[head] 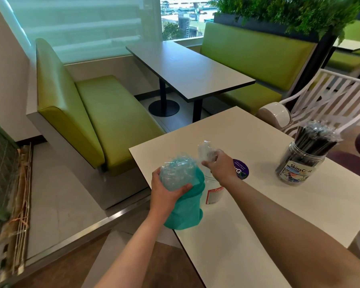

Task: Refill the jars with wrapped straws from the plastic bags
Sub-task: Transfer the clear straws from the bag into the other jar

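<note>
My left hand (164, 191) grips a teal plastic bag (185, 213) together with a wad of crumpled clear plastic (176, 173) at the table's left edge. My right hand (220, 165) pinches another crumpled clear plastic piece (206, 150) just above a clear jar (213, 192) with a red-and-white label, which stands partly hidden behind my hands and the bag. At the right stands a second clear jar (299, 167), full of black wrapped straws (318, 136) that stick out of its mouth.
The white table (247, 225) carries a round purple sticker (241, 169). A white chair (320, 96) stands behind it at the right. Green booth seats (104, 113) and a grey table (187, 67) lie beyond, and the floor drops away to the left.
</note>
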